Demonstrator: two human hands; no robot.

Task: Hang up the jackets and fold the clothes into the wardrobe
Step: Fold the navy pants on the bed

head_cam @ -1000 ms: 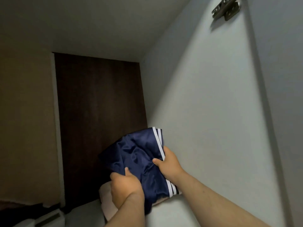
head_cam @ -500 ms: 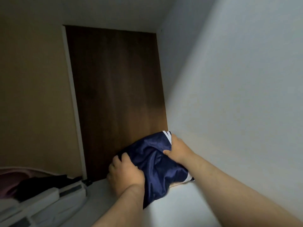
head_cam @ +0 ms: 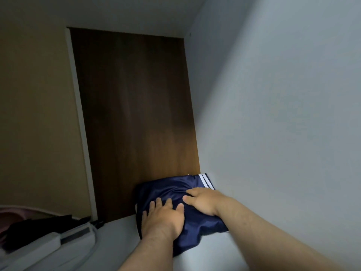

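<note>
As left hand point(head_cam: 163, 219) and right hand point(head_cam: 203, 202) press, navy garment point(head_cam: 168, 189) seems folded.

White side wall point(head_cam: 283, 124) tight right, brown back panel point(head_cam: 136, 114) behind, shelf point(head_cam: 117, 237) open left

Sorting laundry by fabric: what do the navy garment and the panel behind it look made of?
The navy garment looks like smooth synthetic, perhaps polyester: soft sheen, fine creases, white stripes. The back panel looks like dark wood or wood-effect laminate, matt, with faint vertical grain.
</note>
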